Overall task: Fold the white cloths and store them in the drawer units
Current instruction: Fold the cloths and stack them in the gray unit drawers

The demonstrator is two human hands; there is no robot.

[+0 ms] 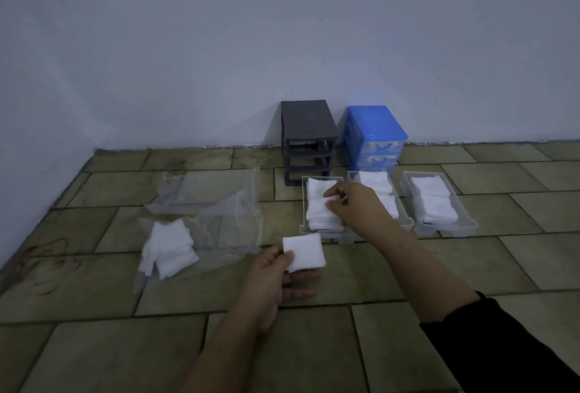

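Note:
My left hand (276, 273) pinches a small folded white cloth (303, 252) above the tiled floor. My right hand (348, 201) reaches over the left clear drawer (302, 229), its fingertips on the stack of folded cloths (320, 207) inside. Two more clear drawers, the middle drawer (405, 220) and the right drawer (445, 226), lie beside it with folded cloths in them. A pile of loose white cloths (168, 246) lies at the left. The grey drawer unit (307, 129) stands with empty slots; the blue drawer unit (373, 132) is next to it.
Clear plastic bags (219, 204) lie spread on the floor around the loose pile. The wall runs right behind both drawer units. Bare floor tiles (125, 345) fill the foreground.

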